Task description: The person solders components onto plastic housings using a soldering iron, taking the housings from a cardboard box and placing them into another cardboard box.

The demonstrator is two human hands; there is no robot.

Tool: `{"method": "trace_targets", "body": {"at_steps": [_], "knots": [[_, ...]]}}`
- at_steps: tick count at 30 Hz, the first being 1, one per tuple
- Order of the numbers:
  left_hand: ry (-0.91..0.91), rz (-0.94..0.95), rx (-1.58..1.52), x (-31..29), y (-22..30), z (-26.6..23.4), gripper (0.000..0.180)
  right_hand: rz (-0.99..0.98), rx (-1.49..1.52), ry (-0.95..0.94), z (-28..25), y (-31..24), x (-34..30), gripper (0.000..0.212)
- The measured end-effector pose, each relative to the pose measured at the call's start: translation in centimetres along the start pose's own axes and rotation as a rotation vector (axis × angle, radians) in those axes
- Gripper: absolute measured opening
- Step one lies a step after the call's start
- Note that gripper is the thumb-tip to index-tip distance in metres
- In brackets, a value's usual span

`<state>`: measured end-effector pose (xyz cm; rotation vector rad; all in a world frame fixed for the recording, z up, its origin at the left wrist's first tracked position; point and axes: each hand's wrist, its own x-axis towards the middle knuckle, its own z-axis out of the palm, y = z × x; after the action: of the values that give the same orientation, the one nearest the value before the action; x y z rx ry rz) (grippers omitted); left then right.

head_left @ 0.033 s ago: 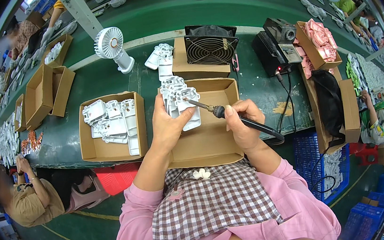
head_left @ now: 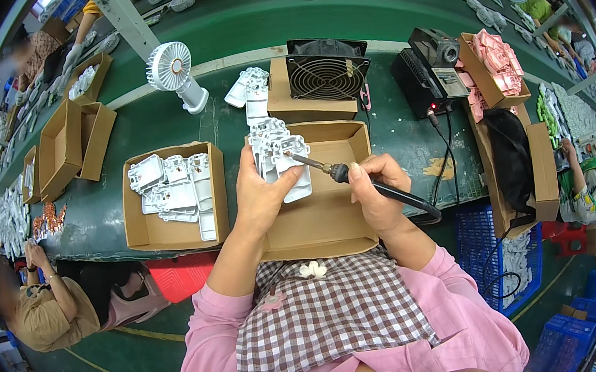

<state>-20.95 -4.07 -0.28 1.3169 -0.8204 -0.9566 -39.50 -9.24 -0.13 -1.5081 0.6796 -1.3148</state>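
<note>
Fingers of your right hand [head_left: 380, 195] grip the soldering iron [head_left: 341, 173], its tip at the white plastic parts [head_left: 275, 144] that your left hand [head_left: 259, 196] pinches over the near cardboard box [head_left: 319, 241]; soldering there looks under way, not finished. More white pieces [head_left: 173, 189] fill the left-hand box [head_left: 161, 239], and others [head_left: 257, 95] lie beside the black fan [head_left: 327, 72]; whether those are done or waiting, you can't tell.
</note>
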Motion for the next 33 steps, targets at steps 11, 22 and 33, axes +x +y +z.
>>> {"method": "trace_targets", "body": {"at_steps": [11, 22, 33], "knots": [[0.009, 0.002, 0.011, 0.0, 0.1, 0.1, 0.061, 0.017, -0.008, 0.005, 0.0, -0.1, 0.1, 0.015], [-0.022, 0.006, -0.107, 0.0, 0.0, 0.2, 0.070, -0.070, 0.267, 0.079, -0.6, 0.4, -0.5, 0.014], [0.068, 0.055, -0.067, 0.1, -1.1, -0.1, 0.049, 0.054, 0.060, 0.024, 0.1, -0.2, -0.4, 0.016]]}}
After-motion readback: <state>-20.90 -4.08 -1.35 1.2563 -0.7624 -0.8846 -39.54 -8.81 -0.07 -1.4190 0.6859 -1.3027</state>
